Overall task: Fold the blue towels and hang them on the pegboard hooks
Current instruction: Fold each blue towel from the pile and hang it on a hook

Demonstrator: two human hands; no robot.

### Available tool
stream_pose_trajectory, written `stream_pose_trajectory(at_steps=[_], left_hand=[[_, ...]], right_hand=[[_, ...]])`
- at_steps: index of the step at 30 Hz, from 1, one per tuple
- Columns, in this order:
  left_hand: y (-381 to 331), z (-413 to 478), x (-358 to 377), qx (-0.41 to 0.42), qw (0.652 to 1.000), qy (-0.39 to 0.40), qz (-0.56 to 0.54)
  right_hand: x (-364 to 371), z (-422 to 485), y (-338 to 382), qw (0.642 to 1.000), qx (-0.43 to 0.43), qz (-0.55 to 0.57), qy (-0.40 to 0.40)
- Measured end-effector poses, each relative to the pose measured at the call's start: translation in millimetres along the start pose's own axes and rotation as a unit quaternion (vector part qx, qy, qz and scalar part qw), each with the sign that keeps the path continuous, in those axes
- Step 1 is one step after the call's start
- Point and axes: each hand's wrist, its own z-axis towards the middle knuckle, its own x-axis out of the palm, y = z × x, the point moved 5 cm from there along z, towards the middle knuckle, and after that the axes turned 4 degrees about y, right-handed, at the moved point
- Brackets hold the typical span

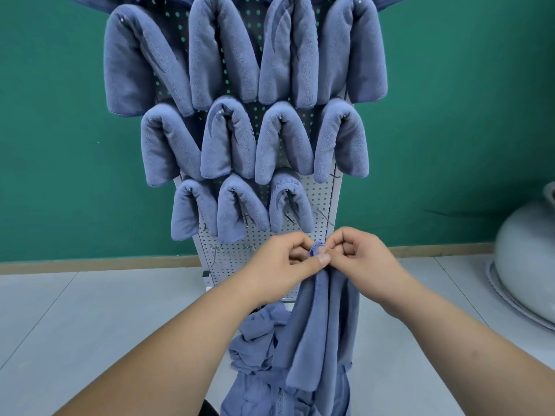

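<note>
I see both hands meeting low in front of the pegboard (322,199). The left hand (283,261) has its fingers curled in, the thumb pressed flat against the top edge of a blue towel (312,331), pinching it. The right hand (359,256) is curled tight too, its fingertips nipping the same bunched top edge just beside the left thumb. The two hands touch or nearly touch at the cloth; I cannot tell which. The towel hangs straight down from the pinch in long folds, its lower end over a crumpled pile of blue towels (255,337) below my view. Folded towels (288,139) drape over hooks in rows across the board, and bare hooks (328,220) stick out just above the hands.
</note>
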Motion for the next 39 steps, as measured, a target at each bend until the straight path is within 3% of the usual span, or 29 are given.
stream_pose_trajectory(at_steps=[8,13,17,20,25,28,31,34,37,39], left_hand=[[-3,3,-17,0.038,0.986,-0.041,0.158],[-4,-2,-61,0.039,0.964,-0.144,0.218],[11,-16,-113,-0.003,0.932,-0.255,0.257],[19,-26,-136,-0.046,0.916,-0.3,0.261],[19,-32,-140,-0.069,0.909,-0.287,0.296],[15,-34,-140,-0.058,0.902,-0.279,0.324],[17,-32,-134,-0.059,0.899,-0.241,0.361],[18,-30,-129,-0.074,0.918,-0.226,0.316],[23,-32,-123,-0.098,0.956,-0.246,0.124],[27,-32,-121,-0.105,0.96,-0.261,0.004]], right_hand=[[2,-1,0,0.997,-0.017,-0.035,0.064],[-13,0,-17,0.958,0.029,-0.253,0.13],[-54,3,-21,0.904,0.062,-0.42,0.055],[-83,2,-25,0.891,0.08,-0.446,0.016],[-106,-3,-35,0.879,0.062,-0.473,-0.003],[-119,-5,-42,0.854,0.092,-0.509,-0.057],[-126,-8,-48,0.861,0.085,-0.49,-0.107],[-130,-10,-44,0.872,0.063,-0.459,-0.156],[-133,-15,-30,0.894,0.021,-0.4,-0.199],[-133,-20,-19,0.905,-0.002,-0.365,-0.219]])
